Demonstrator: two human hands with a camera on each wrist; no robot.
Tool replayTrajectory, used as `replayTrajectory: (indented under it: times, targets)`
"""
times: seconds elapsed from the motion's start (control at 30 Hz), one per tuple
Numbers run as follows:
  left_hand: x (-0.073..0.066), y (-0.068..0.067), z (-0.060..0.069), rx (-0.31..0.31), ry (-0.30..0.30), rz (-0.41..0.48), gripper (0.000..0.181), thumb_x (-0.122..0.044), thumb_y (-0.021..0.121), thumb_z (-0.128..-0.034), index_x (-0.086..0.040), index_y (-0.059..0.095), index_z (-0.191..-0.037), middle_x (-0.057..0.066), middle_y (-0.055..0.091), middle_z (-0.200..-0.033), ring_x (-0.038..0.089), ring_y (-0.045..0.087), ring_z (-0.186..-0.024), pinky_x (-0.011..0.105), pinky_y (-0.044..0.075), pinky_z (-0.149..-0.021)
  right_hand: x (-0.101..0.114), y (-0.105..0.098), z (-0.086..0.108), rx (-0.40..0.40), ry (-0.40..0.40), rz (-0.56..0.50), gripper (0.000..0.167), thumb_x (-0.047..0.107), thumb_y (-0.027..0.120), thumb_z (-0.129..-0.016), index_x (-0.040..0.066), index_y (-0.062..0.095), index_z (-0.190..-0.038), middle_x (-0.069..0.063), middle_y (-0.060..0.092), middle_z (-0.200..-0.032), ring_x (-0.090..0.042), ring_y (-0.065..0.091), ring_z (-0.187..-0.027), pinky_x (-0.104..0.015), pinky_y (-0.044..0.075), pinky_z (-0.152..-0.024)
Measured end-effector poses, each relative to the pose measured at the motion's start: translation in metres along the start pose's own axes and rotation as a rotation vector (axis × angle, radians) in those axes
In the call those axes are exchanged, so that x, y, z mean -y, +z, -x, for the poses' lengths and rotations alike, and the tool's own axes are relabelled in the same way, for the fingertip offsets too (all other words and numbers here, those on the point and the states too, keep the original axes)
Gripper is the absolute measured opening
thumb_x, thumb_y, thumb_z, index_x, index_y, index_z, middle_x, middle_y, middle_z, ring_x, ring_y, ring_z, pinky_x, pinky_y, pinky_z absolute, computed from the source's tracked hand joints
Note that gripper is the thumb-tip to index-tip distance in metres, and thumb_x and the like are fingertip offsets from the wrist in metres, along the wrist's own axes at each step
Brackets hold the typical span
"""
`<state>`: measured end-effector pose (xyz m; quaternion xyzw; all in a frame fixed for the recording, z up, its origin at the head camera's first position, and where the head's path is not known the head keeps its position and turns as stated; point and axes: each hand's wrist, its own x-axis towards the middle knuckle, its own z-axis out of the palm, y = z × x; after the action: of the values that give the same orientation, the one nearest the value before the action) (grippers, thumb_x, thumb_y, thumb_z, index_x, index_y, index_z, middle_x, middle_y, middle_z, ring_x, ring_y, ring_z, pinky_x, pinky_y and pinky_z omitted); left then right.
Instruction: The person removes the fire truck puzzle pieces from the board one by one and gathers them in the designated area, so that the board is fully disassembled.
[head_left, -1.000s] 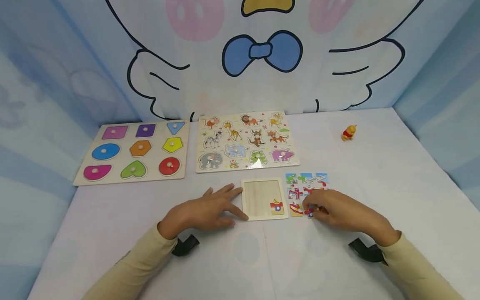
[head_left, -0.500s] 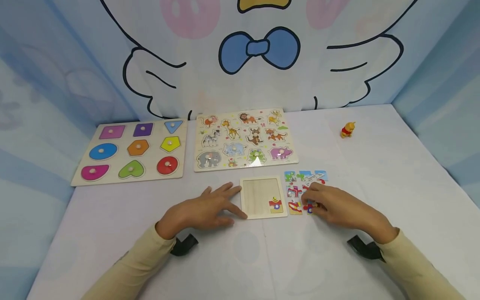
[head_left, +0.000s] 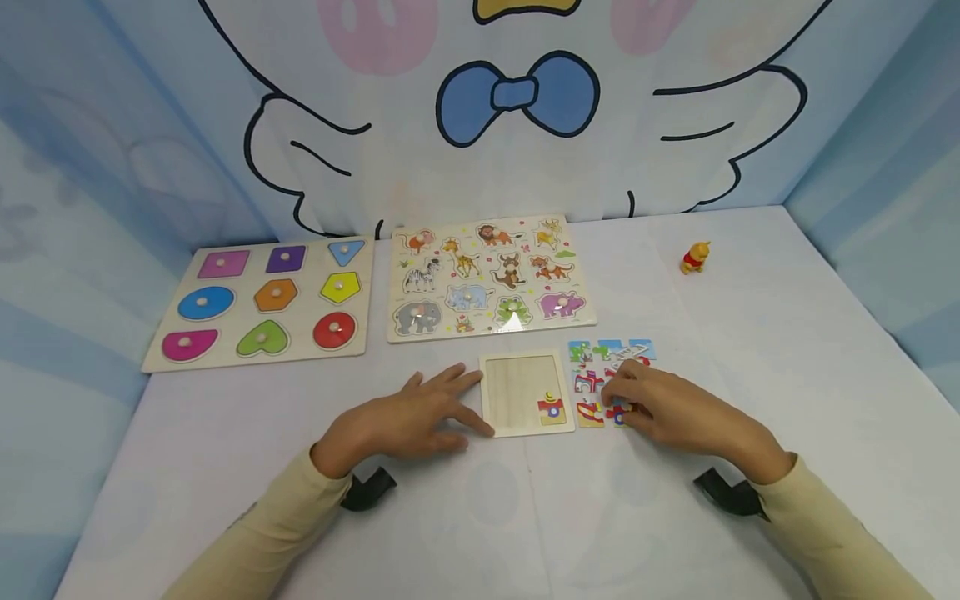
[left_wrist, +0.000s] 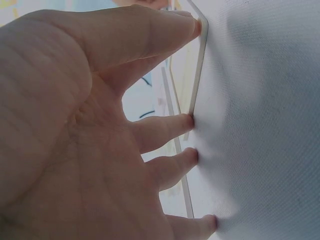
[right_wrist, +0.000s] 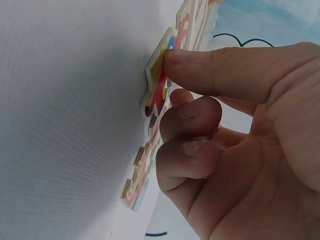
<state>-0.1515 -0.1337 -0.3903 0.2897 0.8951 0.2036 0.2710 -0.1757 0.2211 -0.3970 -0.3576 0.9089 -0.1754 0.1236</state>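
Observation:
A small square wooden puzzle tray [head_left: 513,385] lies in the middle of the table, with one jigsaw piece [head_left: 551,410] in its lower right corner. My left hand [head_left: 416,417] rests at the tray's left side, fingers spread, two fingertips touching its edge. To the right of the tray, loose jigsaw pieces [head_left: 589,414] lie in rows, partly covered by my right hand [head_left: 678,412]. In the right wrist view, my right thumb and a mostly hidden finger pinch a jigsaw piece [right_wrist: 157,64] with red and yellow print. The other right fingers are curled.
A shape knob board [head_left: 247,312] lies at the back left, beside an animal knob board [head_left: 442,283] behind the tray. A small yellow bear figure [head_left: 695,257] stands at the back right. A printed curtain [head_left: 517,183] closes off the table's far side.
The whole head view has shifted slightly upward. Both hands keep nearly the same place; my right hand stays at the loose jigsaw pieces.

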Motion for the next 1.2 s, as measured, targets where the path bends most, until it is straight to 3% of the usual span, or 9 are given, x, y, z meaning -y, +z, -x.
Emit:
replayTrajectory:
  times: [0.57,0.7,0.8,0.9,1.03,1.2]
  targets:
    - [0.000,-0.001,0.002,0.004,-0.011,0.008,0.032,-0.015,0.071,-0.0964,-0.029,0.076,-0.125,0.011,0.027,-0.167,0.033,0.006,-0.157,0.074,0.008,-0.116,0.003,0.001,-0.001,-0.015,0.034,0.012,0.031,0.006,0.078,-0.089,0.011,0.070,-0.118,0.002,0.057,-0.107,-0.007,0.050,-0.081,-0.027,0.049,-0.072]
    - [0.001,-0.001,0.001,0.000,0.002,0.015,0.031,-0.016,0.071,-0.0968,-0.029,0.076,-0.125,0.011,0.027,-0.167,0.033,0.006,-0.157,0.074,0.008,-0.116,0.009,-0.004,-0.001,-0.060,0.037,0.047,0.034,0.008,0.078,-0.089,0.011,0.070,-0.122,-0.001,0.057,-0.110,-0.008,0.052,-0.080,-0.027,0.049,-0.069]
    - [0.001,-0.001,0.002,-0.001,-0.001,0.013,0.031,-0.016,0.071,-0.0969,-0.029,0.076,-0.125,0.011,0.027,-0.167,0.033,0.006,-0.157,0.074,0.008,-0.116,0.019,-0.008,-0.007,-0.135,0.001,0.086,0.040,0.007,0.079,-0.088,0.010,0.070,-0.126,-0.007,0.058,-0.119,-0.016,0.056,-0.092,-0.032,0.053,-0.073]
    - [0.001,-0.001,0.002,-0.002,-0.012,0.010,0.031,-0.015,0.071,-0.0966,-0.029,0.076,-0.125,0.011,0.027,-0.167,0.033,0.007,-0.157,0.074,0.008,-0.115,0.028,-0.010,-0.021,-0.177,-0.066,0.125,0.043,0.006,0.080,-0.086,0.010,0.070,-0.128,-0.014,0.056,-0.131,-0.029,0.053,-0.116,-0.045,0.054,-0.089]
    - [0.002,0.000,0.001,0.009,-0.031,0.020,0.032,-0.016,0.070,-0.0973,-0.030,0.076,-0.125,0.008,0.026,-0.167,0.032,0.006,-0.157,0.073,0.007,-0.116,0.039,-0.002,-0.041,-0.141,-0.162,0.175,0.042,0.006,0.079,-0.086,0.013,0.072,-0.127,-0.019,0.050,-0.145,-0.041,0.038,-0.139,-0.061,0.045,-0.102]
    - [0.002,-0.001,-0.002,0.020,-0.021,0.013,0.032,-0.016,0.070,-0.0979,-0.031,0.075,-0.126,0.008,0.026,-0.167,0.033,0.006,-0.157,0.073,0.008,-0.116,0.046,0.011,-0.052,-0.075,-0.202,0.208,0.037,0.007,0.076,-0.085,0.018,0.075,-0.120,-0.019,0.049,-0.147,-0.046,0.032,-0.144,-0.068,0.042,-0.101]
